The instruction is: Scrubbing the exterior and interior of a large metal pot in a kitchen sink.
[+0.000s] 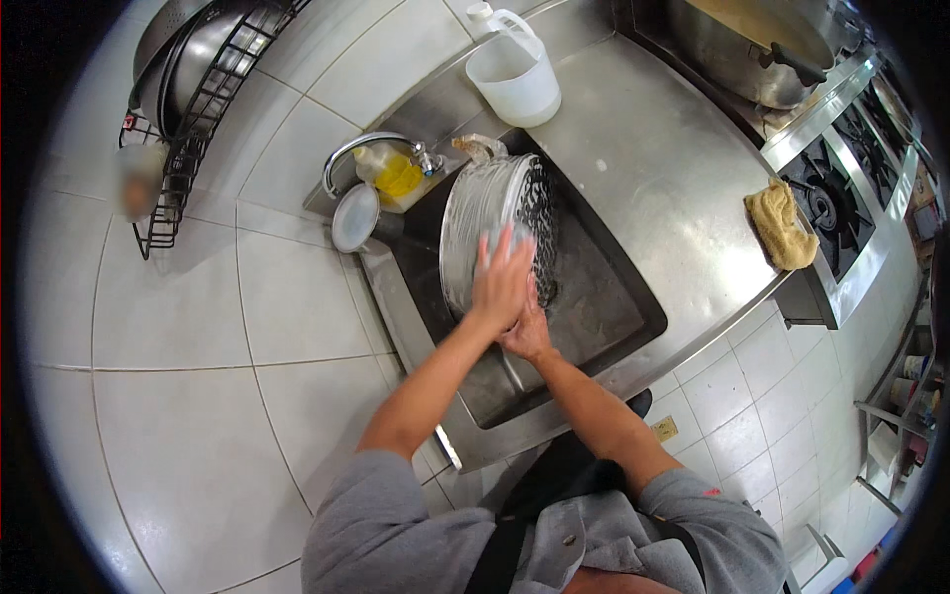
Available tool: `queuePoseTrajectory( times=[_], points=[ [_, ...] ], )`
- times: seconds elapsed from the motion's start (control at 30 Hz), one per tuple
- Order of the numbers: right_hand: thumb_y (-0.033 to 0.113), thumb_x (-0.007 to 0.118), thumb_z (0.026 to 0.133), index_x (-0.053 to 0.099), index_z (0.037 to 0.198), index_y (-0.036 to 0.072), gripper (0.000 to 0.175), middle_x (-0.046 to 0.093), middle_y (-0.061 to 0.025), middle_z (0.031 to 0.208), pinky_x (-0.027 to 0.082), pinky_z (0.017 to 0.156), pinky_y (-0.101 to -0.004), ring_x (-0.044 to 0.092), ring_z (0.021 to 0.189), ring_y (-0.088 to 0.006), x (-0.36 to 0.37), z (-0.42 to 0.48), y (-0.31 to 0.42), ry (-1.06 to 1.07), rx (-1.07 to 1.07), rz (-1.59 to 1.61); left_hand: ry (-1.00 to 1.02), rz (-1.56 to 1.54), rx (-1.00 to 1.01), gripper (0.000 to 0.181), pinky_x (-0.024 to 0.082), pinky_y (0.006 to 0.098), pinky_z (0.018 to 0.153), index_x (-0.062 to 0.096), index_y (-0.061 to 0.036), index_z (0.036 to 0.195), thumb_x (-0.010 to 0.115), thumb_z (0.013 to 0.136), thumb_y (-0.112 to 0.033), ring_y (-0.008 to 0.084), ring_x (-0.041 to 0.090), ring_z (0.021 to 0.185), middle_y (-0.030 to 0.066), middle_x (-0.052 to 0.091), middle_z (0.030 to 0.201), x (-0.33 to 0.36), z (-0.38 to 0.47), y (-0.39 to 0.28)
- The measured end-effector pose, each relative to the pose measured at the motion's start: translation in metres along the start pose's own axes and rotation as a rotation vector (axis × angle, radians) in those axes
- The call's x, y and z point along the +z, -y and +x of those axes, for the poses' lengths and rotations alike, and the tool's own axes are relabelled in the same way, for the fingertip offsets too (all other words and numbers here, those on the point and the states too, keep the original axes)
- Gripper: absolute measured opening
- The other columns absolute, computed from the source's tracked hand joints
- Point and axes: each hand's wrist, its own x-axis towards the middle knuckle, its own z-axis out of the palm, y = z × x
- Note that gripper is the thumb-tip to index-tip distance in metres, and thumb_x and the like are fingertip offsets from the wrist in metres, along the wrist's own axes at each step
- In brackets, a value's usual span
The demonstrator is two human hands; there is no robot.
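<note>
A large round metal pan, streaked with white suds, stands tilted on its side in the sink basin. Its blackened face, also sudsy, is turned to the right. My left hand lies over the near part of the pan's side wall, fingers spread and blurred, with something pale and indistinct at the fingertips. Just below and to the right, my right hand is at the pan's near edge, partly covered by the left. Whether it grips the rim cannot be told.
Behind the basin are a curved faucet, a bottle of yellow liquid and a cut white jug. A pale round container sits at the left rim. A tan cloth lies on the counter's right edge, near a stove.
</note>
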Motion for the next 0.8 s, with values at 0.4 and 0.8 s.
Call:
queuePoseTrajectory(
  times=[0.4, 0.8],
  points=[
    [0.029, 0.088, 0.055, 0.008, 0.152, 0.01, 0.127, 0.011, -0.0305, 0.153, 0.03, 0.106, -0.0564, 0.023, 0.137, -0.0489, 0.002, -0.001, -0.003, 0.005, 0.09, 0.06, -0.038, -0.043, -0.115, 0.05, 0.019, 0.0552, 0.112, 0.043, -0.0083, 0.139, 0.05, 0.093, -0.025, 0.0378, 0.029, 0.138, 0.0142, 0.04, 0.146, -0.011, 0.003, 0.029],
    [0.037, 0.087, 0.056, 0.007, 0.149, 0.001, 0.128, 0.017, -0.0357, 0.148, 0.028, 0.109, -0.0522, 0.025, 0.136, -0.0484, 0.002, 0.002, 0.025, -0.001, 0.001, 0.057, -0.059, -0.277, -0.223, 0.051, 0.02, 0.0533, 0.113, 0.049, -0.0041, 0.135, 0.052, 0.085, -0.014, 0.04, 0.035, 0.134, 0.0136, 0.044, 0.143, -0.023, 0.037, 0.094]
  ],
)
